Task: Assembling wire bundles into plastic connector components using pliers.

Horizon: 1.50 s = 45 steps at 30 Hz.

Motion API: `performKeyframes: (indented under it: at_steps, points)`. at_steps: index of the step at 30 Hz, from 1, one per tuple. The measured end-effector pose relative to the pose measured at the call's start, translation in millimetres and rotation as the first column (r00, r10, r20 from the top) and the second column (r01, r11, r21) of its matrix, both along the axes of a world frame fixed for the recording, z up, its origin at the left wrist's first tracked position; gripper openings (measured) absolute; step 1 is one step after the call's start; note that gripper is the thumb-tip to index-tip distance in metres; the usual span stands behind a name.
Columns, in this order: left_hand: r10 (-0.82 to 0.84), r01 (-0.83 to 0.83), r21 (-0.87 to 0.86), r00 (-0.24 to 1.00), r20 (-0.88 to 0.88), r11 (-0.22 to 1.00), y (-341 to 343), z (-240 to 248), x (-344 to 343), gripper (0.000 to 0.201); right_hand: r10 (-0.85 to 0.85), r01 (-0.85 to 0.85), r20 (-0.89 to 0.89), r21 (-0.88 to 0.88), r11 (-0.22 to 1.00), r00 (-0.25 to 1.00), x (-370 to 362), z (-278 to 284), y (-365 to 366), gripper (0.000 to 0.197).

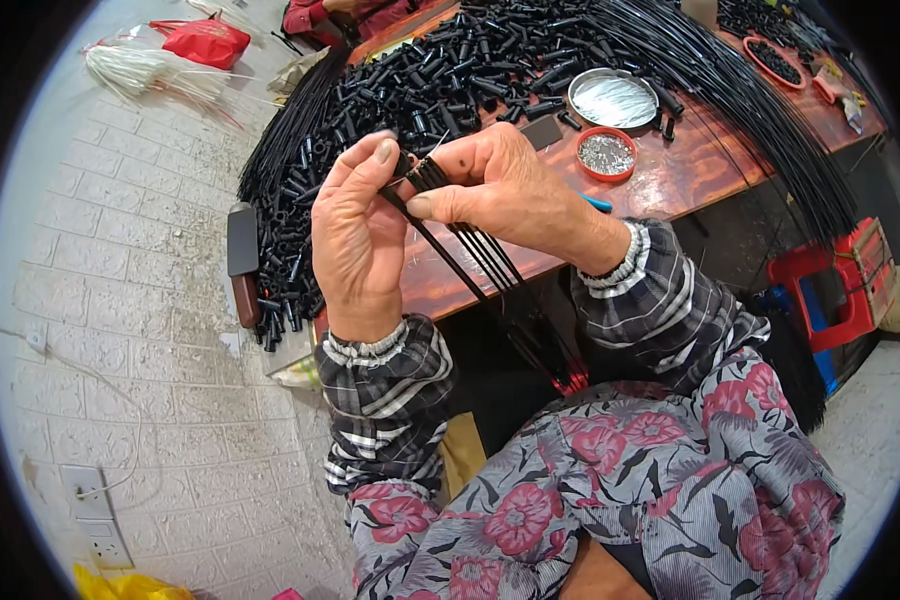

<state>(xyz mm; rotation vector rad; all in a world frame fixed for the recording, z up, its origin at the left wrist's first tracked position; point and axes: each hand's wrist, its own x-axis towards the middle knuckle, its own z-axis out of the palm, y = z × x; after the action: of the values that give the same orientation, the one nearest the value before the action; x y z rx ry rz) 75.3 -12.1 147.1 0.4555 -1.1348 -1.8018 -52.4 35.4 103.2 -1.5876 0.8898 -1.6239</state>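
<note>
Above the near edge of the table, my two hands meet around the upper ends of several thin black cables (485,258). My right hand (520,190) is closed on the bunch, with thumb and forefinger pinching it near the ends. Fingers of my left hand (358,235) are pinched at the tip of one black cable that stands a little apart from the others. Fine metallic bits show at the ends between the hands, too small to make out. The cables run down toward my lap, where their lower part is dark and hard to see.
Black tubular parts (410,90) are heaped across the table (660,195). To the right stand a round tin of whitish strips (615,100) and a red dish of small metal pieces (607,155). Long black cables (740,110) overhang the right side, near a red stool (825,275). Another person's sleeve (308,16) shows beyond.
</note>
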Motion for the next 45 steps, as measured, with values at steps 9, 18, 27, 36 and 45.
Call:
performKeyframes:
  at_steps: [9,18,27,36,45]
  points:
    - [0.022,-0.020,-0.058,0.999,0.030,0.998,0,-1,5,0.017,0.017,-0.018,0.020,0.064,0.998,1.000,1,2,1,0.010]
    - [0.050,-0.052,0.170,0.999,0.017,0.984,-2,0,-1,0.005,-0.053,0.053,-0.021,0.028,0.998,0.998,4,2,2,0.011]
    - [0.105,-0.099,0.143,0.994,-0.039,0.985,-4,-10,-7,0.009,-0.173,0.170,-0.079,-0.045,0.984,0.982,2,-1,-6,0.013]
    - [0.137,-0.137,0.022,0.990,0.024,0.990,0,-10,-6,0.009,-0.244,0.243,-0.126,-0.019,0.970,0.962,5,-3,-13,0.016]
    - [-0.079,0.080,-0.029,0.996,0.035,0.996,-2,-6,5,0.016,-0.305,0.304,-0.111,-0.027,0.952,0.946,-1,0,-11,0.028]
